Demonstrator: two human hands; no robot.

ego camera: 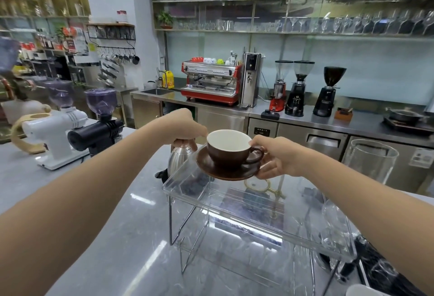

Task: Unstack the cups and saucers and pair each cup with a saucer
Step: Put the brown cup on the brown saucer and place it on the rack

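The cup (229,148) is dark brown outside and white inside, upright and empty, its handle at 3 o'clock; it sits on a matching brown saucer (225,172) above the far edge of a clear plastic rack (258,206) on the grey counter (94,237); the right hand (273,157) pinches the saucer's rim at 3 o'clock, thumb on top; the left hand (185,127), fingers curled together, touches the cup's rim at 9 o'clock; a steel kettle (179,158) stands just beyond.

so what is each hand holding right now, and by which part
The right hand holds the brown saucer by its right rim, the cup sitting on it. The left hand touches the cup's left rim.
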